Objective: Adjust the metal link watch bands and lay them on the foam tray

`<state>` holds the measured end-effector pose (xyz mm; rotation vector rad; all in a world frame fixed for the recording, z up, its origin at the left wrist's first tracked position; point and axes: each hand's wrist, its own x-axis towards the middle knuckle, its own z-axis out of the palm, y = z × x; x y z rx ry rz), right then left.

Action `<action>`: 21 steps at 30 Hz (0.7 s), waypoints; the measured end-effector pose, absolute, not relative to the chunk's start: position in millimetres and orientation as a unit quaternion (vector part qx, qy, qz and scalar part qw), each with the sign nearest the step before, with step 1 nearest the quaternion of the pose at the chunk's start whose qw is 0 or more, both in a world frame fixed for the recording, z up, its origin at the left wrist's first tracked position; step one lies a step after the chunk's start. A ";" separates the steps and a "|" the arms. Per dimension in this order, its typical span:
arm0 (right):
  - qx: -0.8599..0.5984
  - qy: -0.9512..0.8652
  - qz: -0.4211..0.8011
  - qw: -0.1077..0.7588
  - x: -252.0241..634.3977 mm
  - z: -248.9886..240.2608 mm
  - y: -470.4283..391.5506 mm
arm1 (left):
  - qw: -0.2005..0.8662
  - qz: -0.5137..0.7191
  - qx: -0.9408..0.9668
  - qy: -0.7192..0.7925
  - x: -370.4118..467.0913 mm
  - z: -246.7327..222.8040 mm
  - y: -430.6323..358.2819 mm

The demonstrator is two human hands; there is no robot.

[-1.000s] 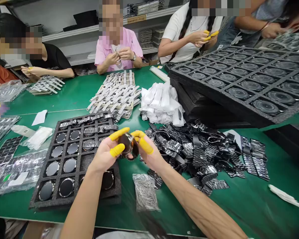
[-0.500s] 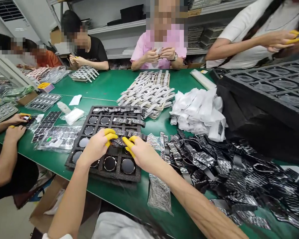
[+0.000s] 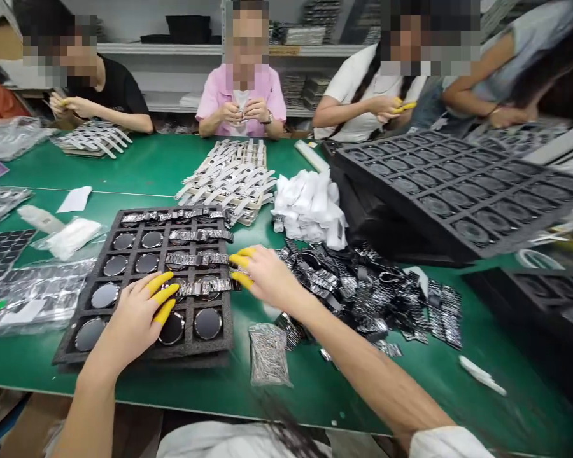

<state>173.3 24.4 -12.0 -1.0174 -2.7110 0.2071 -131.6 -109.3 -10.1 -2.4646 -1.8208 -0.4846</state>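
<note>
My left hand (image 3: 132, 318), with yellow finger cots, rests over the dark foam tray (image 3: 226, 340). Its fingers are spread, their tips by the left end of a black-and-silver metal-banded watch (image 3: 205, 287) lying across the tray. My right hand (image 3: 272, 277), also in yellow cots, is just off the tray's right edge. Its thumb and fingertips stand apart above a small clear bag, mostly covered by the hand; no held object shows. More banded watches (image 3: 198, 259) lie in the rows above. Round dark watch heads without bands (image 3: 207, 324) sit in other compartments.
A clear bag of thin metal pins (image 3: 270, 356) lies right of the tray. Beyond are piled metal bands (image 3: 363, 286), white-wrapped bundles (image 3: 310, 203) and a large stacked black tray (image 3: 439, 184). White-strapped pieces (image 3: 229, 178) lie farther back. Co-workers sit opposite.
My hands have parted: the right went from the watch to the small bag, the left drew back. The watch they held now lies across the tray. The view has swung right.
</note>
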 end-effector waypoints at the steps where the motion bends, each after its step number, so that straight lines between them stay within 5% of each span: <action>1: -0.397 -0.913 0.052 0.077 189.6 -15.0 34.7 | 0.018 -0.177 -0.797 -0.577 -124.9 -6.4 -105.9; 6: -0.481 -0.869 0.028 -0.109 239.4 -40.0 65.5 | -0.051 -0.254 -0.822 -0.507 -45.2 26.8 -69.0; 12: -0.441 -0.890 0.039 -0.115 241.4 -49.3 64.7 | -0.167 -0.223 -0.856 -0.436 39.4 22.1 -12.7; 21: -0.392 -0.901 0.138 -0.122 254.3 -29.4 92.7 | -0.215 -0.217 -0.835 -0.458 39.1 -15.4 -10.1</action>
